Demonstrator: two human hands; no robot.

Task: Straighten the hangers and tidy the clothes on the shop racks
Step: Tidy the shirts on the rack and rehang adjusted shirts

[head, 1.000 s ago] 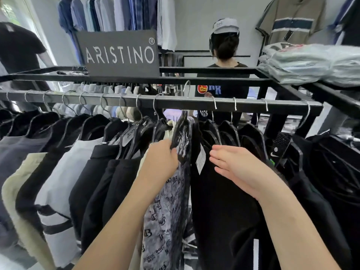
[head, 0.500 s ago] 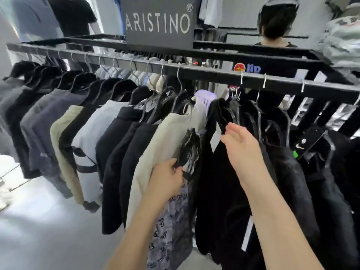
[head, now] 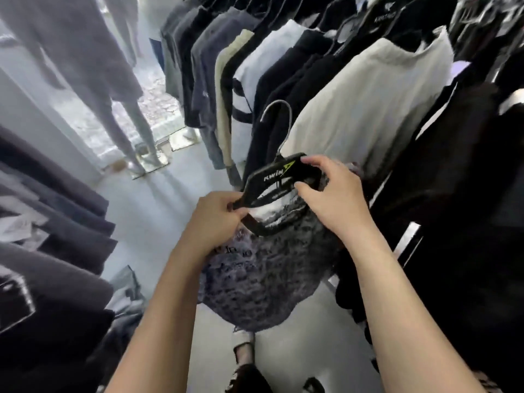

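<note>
A black hanger (head: 273, 177) with a metal hook and a "Kwin" label is off the rack, held in front of me at mid-frame. A grey patterned garment (head: 263, 276) hangs from it. My left hand (head: 215, 219) grips the hanger's left end together with the garment's collar. My right hand (head: 329, 194) pinches the hanger's right side. Behind runs the row of hung clothes (head: 354, 109), black, cream, white and grey, slanting from upper middle to the right edge.
Dark folded or hung garments (head: 51, 251) fill the left side. A mannequin's legs on a shiny base (head: 141, 154) stand on the pale floor at upper left. My shoe (head: 243, 347) shows below the garment. A narrow aisle of floor (head: 147, 211) runs between the two displays.
The patterned garment and its hanger have come off the rail and down in front of me. My right hand left the black clothes and took the hanger. The view tilted down and left.
</note>
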